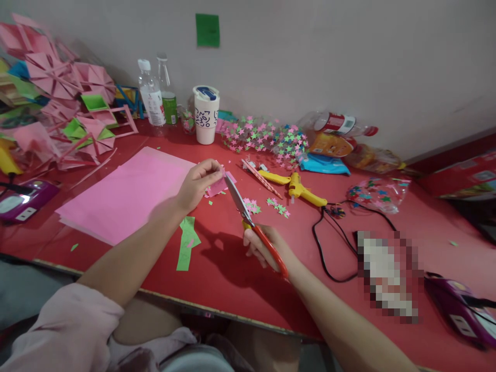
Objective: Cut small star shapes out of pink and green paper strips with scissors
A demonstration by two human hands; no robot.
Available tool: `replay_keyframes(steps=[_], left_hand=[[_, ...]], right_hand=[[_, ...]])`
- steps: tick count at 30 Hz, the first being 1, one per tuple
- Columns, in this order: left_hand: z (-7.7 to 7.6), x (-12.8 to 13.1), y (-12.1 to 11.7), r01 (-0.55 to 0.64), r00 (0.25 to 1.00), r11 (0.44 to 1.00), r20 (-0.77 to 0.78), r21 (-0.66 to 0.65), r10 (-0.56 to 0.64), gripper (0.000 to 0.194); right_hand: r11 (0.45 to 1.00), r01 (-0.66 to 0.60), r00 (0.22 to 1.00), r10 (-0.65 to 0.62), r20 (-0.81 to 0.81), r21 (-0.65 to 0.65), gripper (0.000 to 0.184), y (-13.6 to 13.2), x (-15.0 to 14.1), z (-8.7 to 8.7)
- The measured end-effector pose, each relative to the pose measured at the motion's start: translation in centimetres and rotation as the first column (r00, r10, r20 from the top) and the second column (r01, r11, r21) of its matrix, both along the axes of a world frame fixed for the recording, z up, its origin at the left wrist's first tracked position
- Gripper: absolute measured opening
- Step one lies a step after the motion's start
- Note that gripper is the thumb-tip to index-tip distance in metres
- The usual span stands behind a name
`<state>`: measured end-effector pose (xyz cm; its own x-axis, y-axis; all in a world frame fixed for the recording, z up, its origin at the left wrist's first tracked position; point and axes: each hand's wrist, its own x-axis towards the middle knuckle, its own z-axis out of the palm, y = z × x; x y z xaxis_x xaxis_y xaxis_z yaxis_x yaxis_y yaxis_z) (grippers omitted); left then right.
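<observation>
My left hand (199,183) pinches a small piece of pink paper (218,185) between thumb and fingers. My right hand (265,247) is wrapped round the handles of a pair of scissors (239,201), red on the outside with some yellow inside. The blade tips reach the pink paper at my left fingertips; whether they are cutting into it is too small to tell. Pink and green paper stars (277,206) lie just right of the blades. Green paper scraps (188,245) rest on the table below my left wrist, and large pink sheets (127,194) lie to its left.
On the red table (232,289), a yellow glue gun (306,192) trails a black cord. Behind stand a white cup (206,116), two bottles (152,101) and a clear bag of stars (263,137). Folded pink paper shapes (58,82) pile up at left. Purple power strips (461,315) sit at both sides.
</observation>
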<state>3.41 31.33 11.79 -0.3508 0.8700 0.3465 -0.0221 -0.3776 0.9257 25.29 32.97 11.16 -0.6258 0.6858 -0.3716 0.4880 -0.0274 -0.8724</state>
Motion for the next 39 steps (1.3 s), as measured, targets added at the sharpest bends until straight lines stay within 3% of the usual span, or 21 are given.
replay_keyframes(steps=[39], left_hand=[[-0.03, -0.71, 0.25, -0.028, 0.999, 0.998, -0.026, -0.049, 0.027, 0.013]], right_hand=[[1.000, -0.027, 1.000, 0.027, -0.002, 0.016, 0.048, 0.10, -0.12, 0.47]])
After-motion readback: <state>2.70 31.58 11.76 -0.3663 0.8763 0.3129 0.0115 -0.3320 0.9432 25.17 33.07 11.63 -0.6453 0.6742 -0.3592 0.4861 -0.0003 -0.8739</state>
